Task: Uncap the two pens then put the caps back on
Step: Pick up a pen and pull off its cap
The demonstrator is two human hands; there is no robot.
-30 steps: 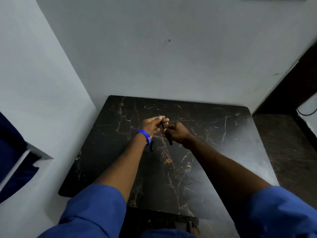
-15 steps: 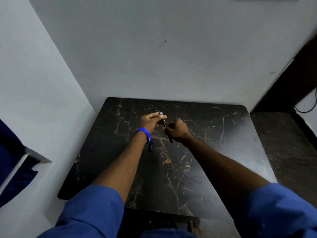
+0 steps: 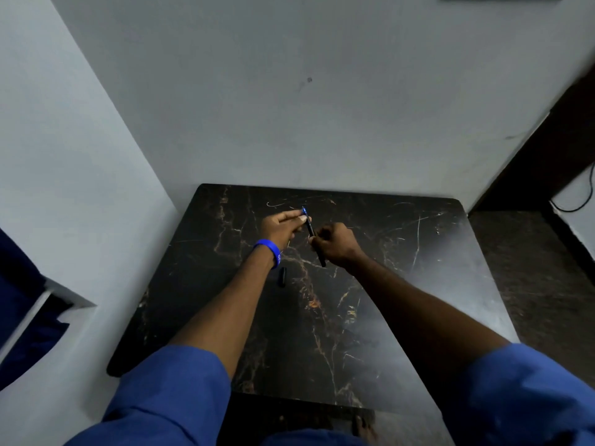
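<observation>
R hand (image 3: 336,244) clenched on pen (image 3: 311,230) barrel above bench (image 3: 402,284); L hand (image 3: 281,228) fingers (image 3: 297,217) pinch blue end. Loose cap (image 3: 282,277) lies on bench near L wrist. Keep barrel steady, pull/push straight along axis, no twisting.

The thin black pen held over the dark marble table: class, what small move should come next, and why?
Probably pull the hands apart along the thin black pen. The right hand grips its barrel, the left hand pinches its far, blue-tipped end, and one small black cap already lies on the dark marble table. Whether this cap is loose cannot be seen.
</observation>
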